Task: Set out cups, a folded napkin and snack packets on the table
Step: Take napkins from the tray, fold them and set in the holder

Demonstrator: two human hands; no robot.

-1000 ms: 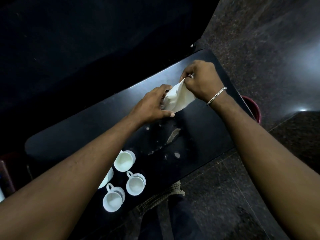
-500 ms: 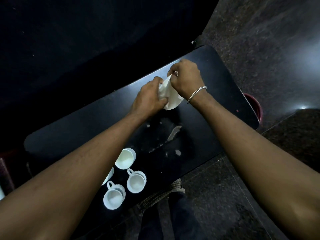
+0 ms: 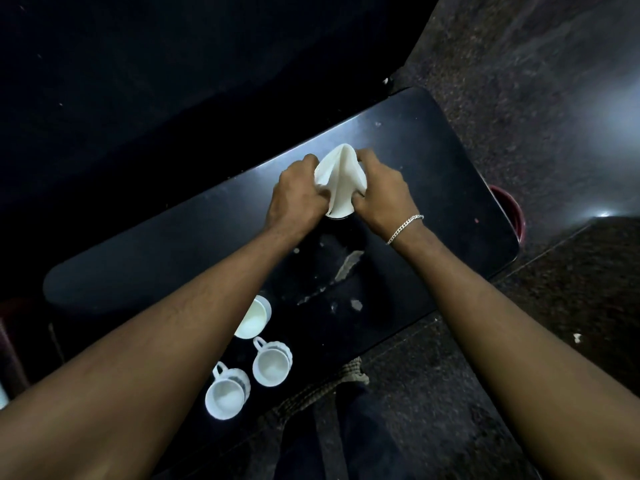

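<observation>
A white napkin stands as a peaked fold over the middle of the black table. My left hand grips its left side and my right hand, with a silver bracelet on the wrist, grips its right side. The napkin's lower end reaches the tabletop between my hands. Near the table's front edge stand three white cups: one partly hidden by my left forearm, one with a handle, and one nearest me. No snack packets are in view.
Pale scuffs mark the tabletop just in front of my hands. A dark red bucket sits on the stone floor past the table's right end. My legs and a woven cloth show below the front edge.
Both hands have drawn together around the napkin and shifted left toward the table's middle. The napkin went from a slack stretched sheet to an upright peaked fold.
</observation>
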